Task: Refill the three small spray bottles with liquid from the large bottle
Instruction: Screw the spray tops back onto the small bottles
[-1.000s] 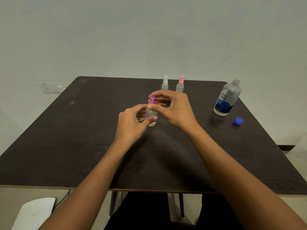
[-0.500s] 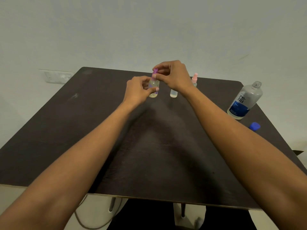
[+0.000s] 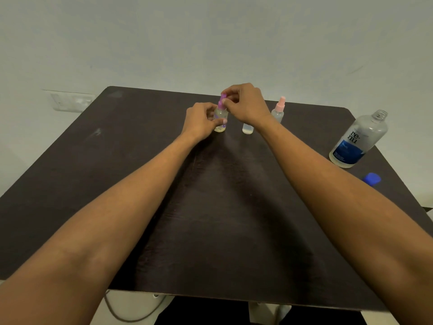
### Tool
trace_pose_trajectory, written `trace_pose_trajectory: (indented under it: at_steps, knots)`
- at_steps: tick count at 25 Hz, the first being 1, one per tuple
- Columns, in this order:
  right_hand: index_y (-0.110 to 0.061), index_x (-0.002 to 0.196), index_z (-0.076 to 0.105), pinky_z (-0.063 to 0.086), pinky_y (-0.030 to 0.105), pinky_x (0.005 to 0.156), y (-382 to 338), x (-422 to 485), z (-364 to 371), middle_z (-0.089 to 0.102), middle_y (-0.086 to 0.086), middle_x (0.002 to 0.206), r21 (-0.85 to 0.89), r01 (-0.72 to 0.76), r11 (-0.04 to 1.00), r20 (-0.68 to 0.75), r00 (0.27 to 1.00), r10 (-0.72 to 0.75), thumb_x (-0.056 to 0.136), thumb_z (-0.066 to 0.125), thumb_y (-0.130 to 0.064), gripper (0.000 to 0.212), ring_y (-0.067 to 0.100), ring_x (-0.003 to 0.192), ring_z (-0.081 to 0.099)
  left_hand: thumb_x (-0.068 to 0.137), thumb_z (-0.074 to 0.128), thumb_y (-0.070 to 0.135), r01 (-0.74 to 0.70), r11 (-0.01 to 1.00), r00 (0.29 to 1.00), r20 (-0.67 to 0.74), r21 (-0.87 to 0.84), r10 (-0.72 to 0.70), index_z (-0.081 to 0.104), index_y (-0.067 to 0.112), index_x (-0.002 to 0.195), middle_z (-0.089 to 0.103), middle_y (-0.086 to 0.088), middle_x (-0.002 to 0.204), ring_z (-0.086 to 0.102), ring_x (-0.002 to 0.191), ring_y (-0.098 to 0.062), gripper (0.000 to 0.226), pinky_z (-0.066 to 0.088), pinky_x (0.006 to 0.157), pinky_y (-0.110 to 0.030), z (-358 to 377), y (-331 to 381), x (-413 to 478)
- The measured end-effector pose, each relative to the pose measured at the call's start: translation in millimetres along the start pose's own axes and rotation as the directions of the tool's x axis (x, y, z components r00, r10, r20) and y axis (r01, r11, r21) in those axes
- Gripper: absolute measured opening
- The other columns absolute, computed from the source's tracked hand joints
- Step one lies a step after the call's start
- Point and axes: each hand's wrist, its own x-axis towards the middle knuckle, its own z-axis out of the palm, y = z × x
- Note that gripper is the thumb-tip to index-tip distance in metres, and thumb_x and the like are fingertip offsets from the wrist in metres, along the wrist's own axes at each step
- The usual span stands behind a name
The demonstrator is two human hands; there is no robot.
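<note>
Purple-topped spray bottle (image 3: 220,118) is held upright at bench (image 3: 117,160) rear, body clamped by left hand (image 3: 201,121), pump top pinched by right hand (image 3: 246,103), apparently just touching bench.

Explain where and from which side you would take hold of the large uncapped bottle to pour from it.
Grip the large bottle around its wide body at the label, coming from its near left side with the right hand. It stands upright and open-necked, so a mid-body wrap probably tilts it with most control. The blue cap lies apart, clear of that approach.
</note>
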Motion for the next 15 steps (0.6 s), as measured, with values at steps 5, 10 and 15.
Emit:
trace_pose_trajectory:
  at_steps: [5, 10, 15]
  knots:
    - [-0.011, 0.119, 0.076, 0.051, 0.008, 0.084, 3, -1, 5, 0.078, 0.000, 0.112, 0.000, -0.010, 1.000, 0.015, 1.000, 0.010, 0.097, 0.061, -0.011, 0.027, 0.005, 0.097, 0.068, 0.083, 0.087, 0.028, 0.011, 1.000, 1.000, 0.003, 0.020, -0.011, 0.073, 0.016, 0.123, 0.075, 0.006, 0.102, 0.064, 0.082, 0.008, 0.044, 0.048, 0.073, -0.004, 5, -5, 4]
    - [-0.009, 0.139, 0.064, 0.047, 0.014, 0.098, -1, -12, -1, 0.072, 0.005, 0.132, 0.051, -0.017, 0.999, 0.032, 0.999, 0.015, 0.097, 0.063, -0.013, 0.042, 0.011, 0.119, 0.068, 0.084, 0.087, 0.026, 0.024, 0.999, 1.000, -0.005, 0.022, -0.024, 0.066, 0.014, 0.133, 0.073, 0.003, 0.113, 0.066, 0.092, 0.001, 0.055, 0.052, 0.082, -0.007, 5, -4, 1]
    - [-0.015, 0.137, 0.065, 0.052, 0.017, 0.102, -5, -48, -42, 0.071, -0.001, 0.132, 0.191, 0.011, 0.982, -0.120, 0.993, 0.013, 0.096, 0.067, -0.021, 0.042, 0.004, 0.115, 0.069, 0.077, 0.092, 0.033, -0.010, 1.000, 0.998, -0.065, -0.009, 0.010, 0.055, 0.015, 0.144, 0.069, 0.000, 0.131, 0.068, 0.113, -0.012, 0.078, 0.056, 0.101, -0.030, -6, 11, -19]
